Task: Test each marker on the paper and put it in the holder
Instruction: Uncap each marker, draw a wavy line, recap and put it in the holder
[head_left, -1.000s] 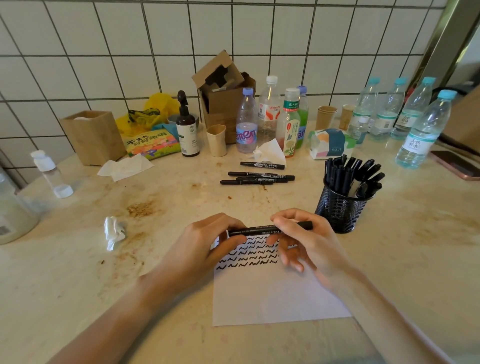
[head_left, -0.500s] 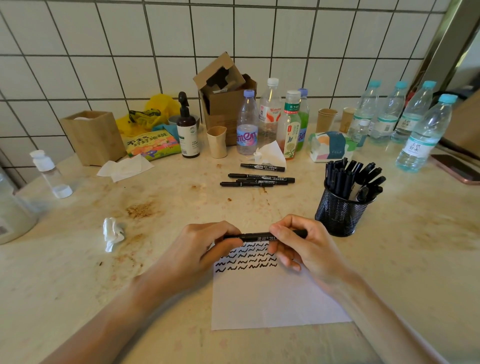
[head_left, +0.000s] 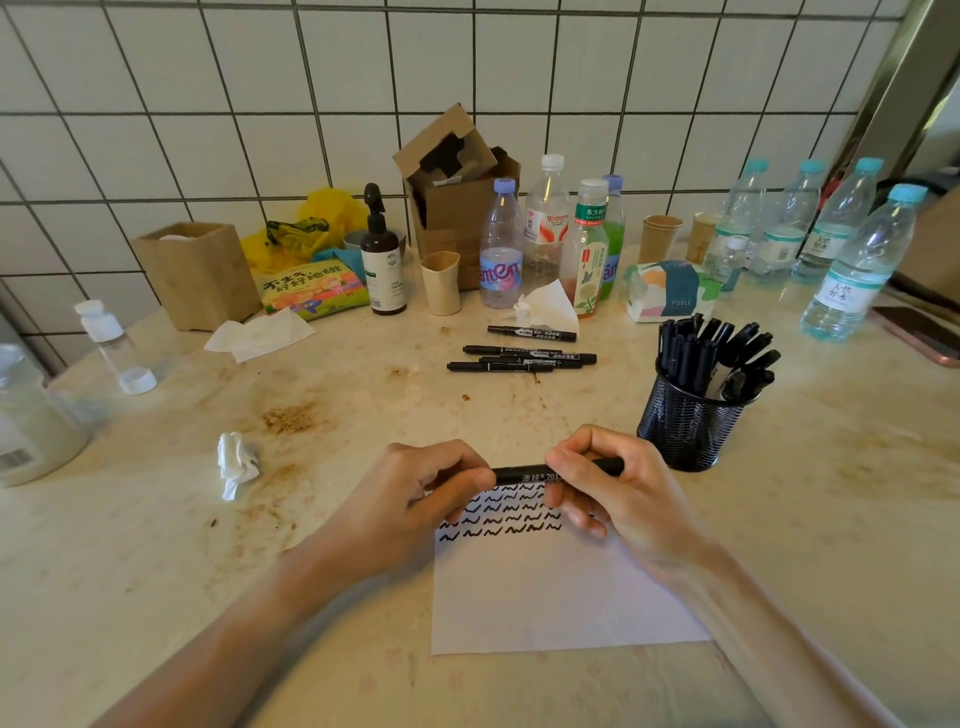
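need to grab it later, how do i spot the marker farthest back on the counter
Start at the black mesh holder full of markers on the right, then look left to the loose markers lying mid-counter. Yours is the marker nearest the white tissue, lying alone behind the other three, which lie bunched together.

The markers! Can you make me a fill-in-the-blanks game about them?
1. Both hands, left and right, hold one black ____ above the paper.
2. The paper has rows of black ____ on it.
3. The mesh holder stands to the ____ of the paper.
4. ____ loose markers lie on the counter behind the paper.

Missing words: marker; squiggles; right; Four
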